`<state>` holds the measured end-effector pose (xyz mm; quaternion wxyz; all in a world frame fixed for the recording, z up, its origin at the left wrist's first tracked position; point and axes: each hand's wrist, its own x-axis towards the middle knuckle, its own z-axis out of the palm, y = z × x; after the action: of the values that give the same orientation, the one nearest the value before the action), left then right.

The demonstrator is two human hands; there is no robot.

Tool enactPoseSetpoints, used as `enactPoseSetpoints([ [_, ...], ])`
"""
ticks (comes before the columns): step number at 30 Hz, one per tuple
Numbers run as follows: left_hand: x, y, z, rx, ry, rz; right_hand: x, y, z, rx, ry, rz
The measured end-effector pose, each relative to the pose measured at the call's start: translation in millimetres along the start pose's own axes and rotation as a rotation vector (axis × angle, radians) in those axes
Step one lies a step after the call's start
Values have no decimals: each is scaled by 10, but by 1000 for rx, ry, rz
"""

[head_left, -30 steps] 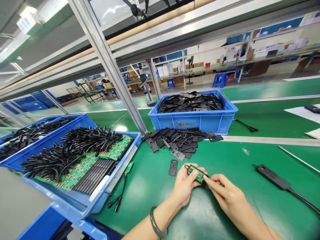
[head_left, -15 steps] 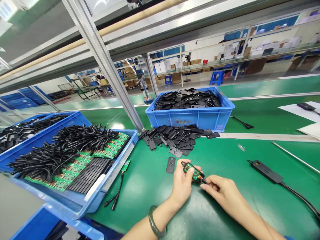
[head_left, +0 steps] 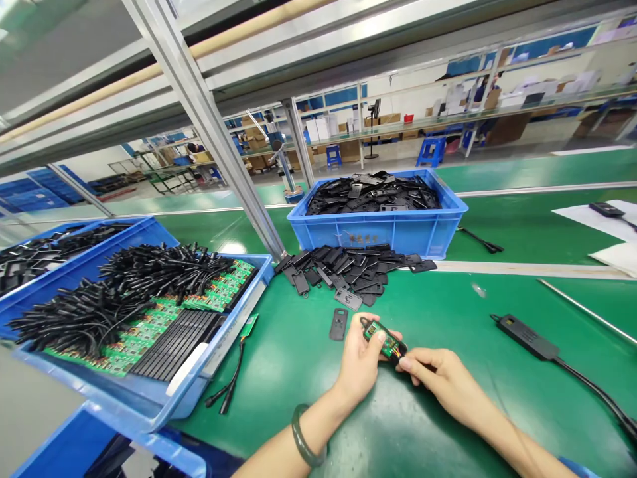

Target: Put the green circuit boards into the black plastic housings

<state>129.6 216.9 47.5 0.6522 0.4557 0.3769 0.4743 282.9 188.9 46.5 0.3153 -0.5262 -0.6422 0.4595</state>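
My left hand [head_left: 362, 362], with a dark bangle on its wrist, holds a black casing with a green circuit board [head_left: 387, 340] in it. Its thumb lies on the board. At the lower right end of the casing, where coloured wires show, my right hand [head_left: 438, 375] pinches the black cable end, mostly hidden by the fingers. A single black cover [head_left: 339, 324] lies just beyond my left hand, near a pile of black covers [head_left: 348, 272].
A blue bin of black covers [head_left: 375, 232] stands behind the pile. At left, a blue tray [head_left: 249, 302] holds boards with cables. One loose cabled board [head_left: 249, 326] lies beside it. A cabled black device [head_left: 527, 337] and a metal rod [head_left: 587, 311] are at right.
My right hand has moved slightly left and closer to the casing, and its fingertips now cover the cable end. The view has shifted a little.
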Motion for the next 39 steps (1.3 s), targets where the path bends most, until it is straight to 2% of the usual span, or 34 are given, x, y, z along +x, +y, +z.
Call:
enactPoseSetpoints([
  [5, -35, 13, 17, 103, 46, 92, 6, 7, 75, -156, 112, 8],
  [8, -48, 20, 19, 183, 50, 148, 14, 23, 105, -86, 88, 82],
  [11, -24, 34, 14, 146, 42, 100, 8, 23, 85, -26, 23, 100],
  [13, 9, 50, 13, 78, 33, 1, -4, 7, 40, -143, 37, 10],
  [15, 42, 61, 14, 59, 14, -81, -15, -12, -17, -300, 134, -138],
  [18, 60, 39, 18, 159, -57, -121, -19, -18, -88, -411, 298, -391],
  [22, 38, -68, 9, 385, -182, -120, -8, 16, -127, -574, 360, -601],
  [28, 35, -157, -26, 589, -229, -60, -2, 19, -135, -695, 348, -694],
  [39, 22, -120, -33, 759, -290, -4, 34, 32, -171, -670, 256, -656],
])
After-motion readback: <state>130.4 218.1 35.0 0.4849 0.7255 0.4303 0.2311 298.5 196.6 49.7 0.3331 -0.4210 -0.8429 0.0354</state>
